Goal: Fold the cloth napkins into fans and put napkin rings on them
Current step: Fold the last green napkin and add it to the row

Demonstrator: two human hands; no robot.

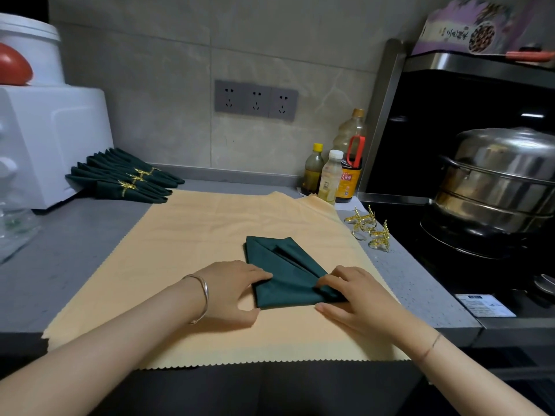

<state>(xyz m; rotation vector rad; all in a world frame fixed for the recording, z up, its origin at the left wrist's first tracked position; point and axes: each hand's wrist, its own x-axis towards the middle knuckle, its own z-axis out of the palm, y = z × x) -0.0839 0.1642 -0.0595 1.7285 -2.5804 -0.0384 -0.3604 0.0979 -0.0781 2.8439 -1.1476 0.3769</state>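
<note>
A dark green cloth napkin, partly pleated, lies on a pale orange mat. My left hand pinches the napkin's near left edge between fingers and thumb. At the near right corner, my right hand pinches the folded pleats. Several gold napkin rings lie loose on the counter right of the mat. At the back left sits a pile of folded green napkins with gold rings on them.
Three bottles stand at the back right of the mat. A steel steamer pot sits on the black stove to the right. A white appliance fills the left side. The grey counter shows left of the mat.
</note>
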